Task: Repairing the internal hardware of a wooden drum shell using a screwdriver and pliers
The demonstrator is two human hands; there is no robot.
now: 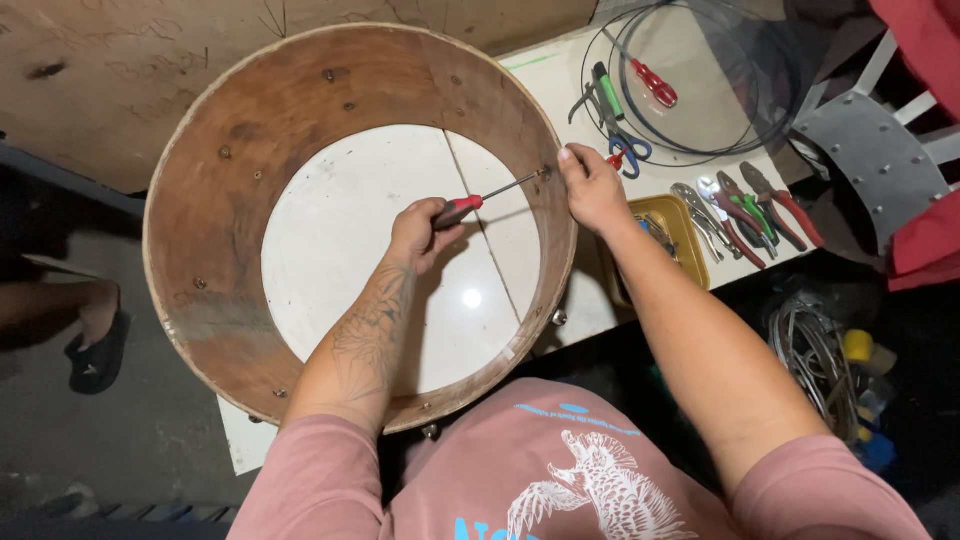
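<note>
The left hand (418, 232) grips a red-handled screwdriver (485, 198) inside the wooden drum shell (200, 240), tip against the shell's right inner wall. The right hand (592, 190) clamps that rim beside the tip. Several screws already stud the wall; this one looks mid-drive. Pliers (745, 210) lie right of the shell.
</note>
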